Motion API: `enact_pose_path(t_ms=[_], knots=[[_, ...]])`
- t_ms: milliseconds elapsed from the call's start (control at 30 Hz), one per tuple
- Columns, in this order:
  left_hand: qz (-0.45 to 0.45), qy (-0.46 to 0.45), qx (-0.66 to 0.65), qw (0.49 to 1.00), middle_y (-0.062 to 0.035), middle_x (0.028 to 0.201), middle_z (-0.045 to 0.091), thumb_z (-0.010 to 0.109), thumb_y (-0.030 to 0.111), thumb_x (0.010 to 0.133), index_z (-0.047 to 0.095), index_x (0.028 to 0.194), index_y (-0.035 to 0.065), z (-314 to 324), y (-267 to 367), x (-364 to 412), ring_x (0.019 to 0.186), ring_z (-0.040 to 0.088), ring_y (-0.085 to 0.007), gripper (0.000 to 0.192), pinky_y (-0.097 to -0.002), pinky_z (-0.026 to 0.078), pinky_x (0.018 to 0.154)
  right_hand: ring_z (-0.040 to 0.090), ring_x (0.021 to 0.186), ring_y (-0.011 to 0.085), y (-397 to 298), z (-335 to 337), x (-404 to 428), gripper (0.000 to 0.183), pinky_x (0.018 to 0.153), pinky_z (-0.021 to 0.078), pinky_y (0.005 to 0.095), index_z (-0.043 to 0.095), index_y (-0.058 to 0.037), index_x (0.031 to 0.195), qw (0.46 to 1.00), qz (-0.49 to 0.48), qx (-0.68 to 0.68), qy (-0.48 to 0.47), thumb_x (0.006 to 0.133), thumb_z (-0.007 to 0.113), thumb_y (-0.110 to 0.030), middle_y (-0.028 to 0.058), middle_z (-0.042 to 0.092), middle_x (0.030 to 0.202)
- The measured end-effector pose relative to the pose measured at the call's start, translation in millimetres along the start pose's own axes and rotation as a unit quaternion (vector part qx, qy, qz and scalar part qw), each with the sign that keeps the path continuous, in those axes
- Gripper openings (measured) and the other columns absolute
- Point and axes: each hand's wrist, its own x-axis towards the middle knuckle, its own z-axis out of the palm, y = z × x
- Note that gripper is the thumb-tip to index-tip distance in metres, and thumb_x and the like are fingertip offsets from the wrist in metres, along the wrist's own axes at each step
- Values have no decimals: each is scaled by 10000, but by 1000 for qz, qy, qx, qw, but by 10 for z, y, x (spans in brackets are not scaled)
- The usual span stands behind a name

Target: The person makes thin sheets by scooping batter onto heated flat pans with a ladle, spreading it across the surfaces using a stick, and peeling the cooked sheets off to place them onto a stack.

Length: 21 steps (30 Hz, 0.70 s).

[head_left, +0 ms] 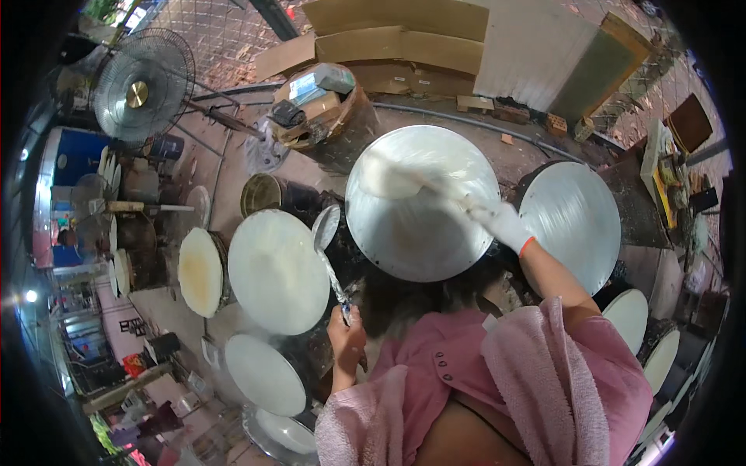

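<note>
In a white glove with an orange cuff, my right hand (502,226) grips the handle of a motion-blurred tool (391,176). Its pale, wide head is over a round metal griddle (419,250); I cannot tell whether they touch. My bare left hand (345,332) holds a long-handled metal ladle (327,228) by its wrapped handle. The ladle's bowl is up beside a round griddle covered with pale batter (278,272). A second bare metal griddle (574,227) lies to the right, behind my gloved hand and forearm.
More round griddles with pale sheets surround me, one browned (200,272) at left. A dark bucket (262,196) stands near the left griddle. Beyond are a bin of cardboard scraps (326,105) and a pedestal fan (140,87). Cardboard panels (402,46) lean at the back.
</note>
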Motion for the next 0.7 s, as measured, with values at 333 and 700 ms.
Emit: enact_pose_path(t_ms=[333, 700], knots=[[-42, 44, 27, 998, -81, 589, 497, 551, 172, 867, 530, 810, 2, -28, -342, -227, 557, 494, -161, 181, -330, 411, 539, 582, 967, 171, -102, -181, 221, 334, 862, 441, 273, 604, -29, 1140, 975, -14, -25, -222, 882, 552, -233, 115, 642, 1044], [160, 77, 176, 968, -184, 592, 509, 553, 168, 873, 494, 784, -14, 191, -244, 525, 528, 501, -348, 212, -406, 404, 524, 609, 942, 197, -218, -330, 357, 356, 849, 460, 300, 597, -34, 1163, 954, 10, -41, -298, 852, 589, -206, 129, 659, 1035]])
